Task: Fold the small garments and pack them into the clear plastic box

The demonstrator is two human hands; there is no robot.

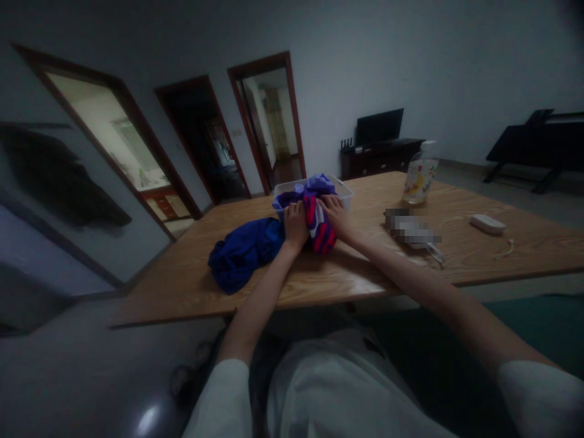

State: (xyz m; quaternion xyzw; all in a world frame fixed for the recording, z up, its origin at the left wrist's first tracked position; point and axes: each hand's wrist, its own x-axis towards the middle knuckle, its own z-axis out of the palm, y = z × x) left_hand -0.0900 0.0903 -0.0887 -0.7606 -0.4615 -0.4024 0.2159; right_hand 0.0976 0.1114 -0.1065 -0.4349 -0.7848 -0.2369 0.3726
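Both arms reach out over a wooden table (365, 267). My left hand (295, 224) and my right hand (335, 216) both grip a red, blue and white striped garment (318, 228) that hangs over the near wall of a white plastic basket (344, 190). Purple cloth (314, 184) fills the basket. A bundle of dark blue cloth (244, 250) lies on the table just left of my left hand.
A clear bottle with a yellow label (420, 176) stands right of the basket. A blurred flat object (412, 230) and a small white device with a cord (487, 224) lie on the right. Doorways and a dark TV cabinet (378, 155) line the far wall.
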